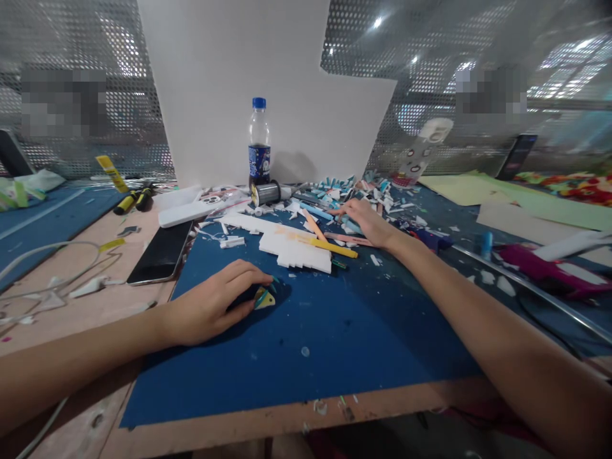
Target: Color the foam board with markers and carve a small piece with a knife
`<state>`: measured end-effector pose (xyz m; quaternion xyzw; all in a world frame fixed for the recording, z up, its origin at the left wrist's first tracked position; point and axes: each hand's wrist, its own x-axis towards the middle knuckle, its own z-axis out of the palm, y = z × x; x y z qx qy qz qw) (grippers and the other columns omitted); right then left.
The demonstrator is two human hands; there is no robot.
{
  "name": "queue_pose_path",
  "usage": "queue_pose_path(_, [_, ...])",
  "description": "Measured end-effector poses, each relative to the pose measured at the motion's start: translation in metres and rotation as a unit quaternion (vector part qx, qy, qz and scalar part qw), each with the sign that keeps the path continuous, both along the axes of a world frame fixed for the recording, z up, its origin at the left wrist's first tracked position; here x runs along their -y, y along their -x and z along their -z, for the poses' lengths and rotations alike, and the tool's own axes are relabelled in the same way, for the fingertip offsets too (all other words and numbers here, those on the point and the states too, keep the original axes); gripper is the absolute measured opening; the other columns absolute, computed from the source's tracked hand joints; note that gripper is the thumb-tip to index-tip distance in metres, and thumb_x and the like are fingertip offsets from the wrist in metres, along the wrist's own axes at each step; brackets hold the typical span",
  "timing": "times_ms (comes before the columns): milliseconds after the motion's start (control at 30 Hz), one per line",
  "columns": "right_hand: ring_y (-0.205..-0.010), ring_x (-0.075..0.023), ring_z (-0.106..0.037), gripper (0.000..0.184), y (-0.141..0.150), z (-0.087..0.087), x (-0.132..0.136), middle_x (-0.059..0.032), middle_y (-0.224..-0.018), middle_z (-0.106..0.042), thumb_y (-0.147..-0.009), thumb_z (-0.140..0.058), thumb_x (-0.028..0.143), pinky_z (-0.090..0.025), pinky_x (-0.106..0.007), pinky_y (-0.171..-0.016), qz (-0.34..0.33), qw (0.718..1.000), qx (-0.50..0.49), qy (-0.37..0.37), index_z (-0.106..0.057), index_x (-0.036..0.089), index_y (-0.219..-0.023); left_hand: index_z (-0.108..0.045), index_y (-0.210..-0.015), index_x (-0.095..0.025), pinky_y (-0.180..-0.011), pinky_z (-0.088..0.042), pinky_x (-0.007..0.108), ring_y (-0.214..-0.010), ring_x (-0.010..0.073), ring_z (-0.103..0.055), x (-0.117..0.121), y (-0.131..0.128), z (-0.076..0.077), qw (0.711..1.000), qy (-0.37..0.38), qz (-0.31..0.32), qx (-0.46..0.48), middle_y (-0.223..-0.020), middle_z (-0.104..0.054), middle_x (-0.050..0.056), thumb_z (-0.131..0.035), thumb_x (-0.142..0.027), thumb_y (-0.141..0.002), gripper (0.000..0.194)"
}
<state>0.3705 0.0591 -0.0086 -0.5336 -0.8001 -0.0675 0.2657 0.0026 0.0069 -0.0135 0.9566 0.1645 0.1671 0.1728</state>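
My left hand [224,296] is closed over the blue mat, its thumb and fingers pinching a small yellow and teal piece [265,298]; the palm hides part of it. Farther forward, my right hand [362,220] reaches over a heap of blue and white foam scraps [351,191]. Its fingers stretch leftward among the strips, and no held thing shows in them. Left of that hand, a yellow pen [333,247] and an orange stick [314,224] lie at a cut white foam board [296,252].
A phone [161,253] lies left of the mat [306,357]. At the back stand a bottle with a blue cap [259,140] and a wire spool [266,192]. Yellow-handled pliers [134,201] lie back left. On the right are a metal rod [530,287], a magenta tool [549,268] and paper sheets [521,223].
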Motion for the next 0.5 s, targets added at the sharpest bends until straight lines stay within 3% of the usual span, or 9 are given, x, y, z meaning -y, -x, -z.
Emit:
queue_pose_path(233, [-0.079, -0.0225, -0.063, 0.059, 0.013, -0.006, 0.005, -0.0071, -0.077, -0.067, -0.094, -0.01, 0.055, -0.046, -0.039, -0.083, -0.037, 0.99, -0.121, 0.063, -0.052, 0.022, -0.068, -0.041, -0.124, -0.022, -0.093, -0.047, 0.033, -0.109, 0.018, -0.051, -0.001, -0.001, 0.001, 1.0, -0.006, 0.0, 0.003, -0.116, -0.052, 0.007, -0.041, -0.015, -0.092, 0.033])
queue_pose_path(500, [-0.077, -0.0243, -0.053, 0.051, 0.016, -0.009, 0.01, -0.0096, -0.076, -0.061, -0.092, -0.022, 0.054, -0.039, -0.044, -0.08, -0.018, 0.994, -0.102, 0.031, -0.052, 0.022, -0.068, -0.042, -0.122, -0.021, -0.091, -0.048, 0.031, -0.107, 0.0172, -0.052, 0.003, 0.001, 0.001, 0.999, -0.04, -0.015, 0.017, -0.114, -0.054, 0.008, -0.038, -0.018, -0.094, 0.029])
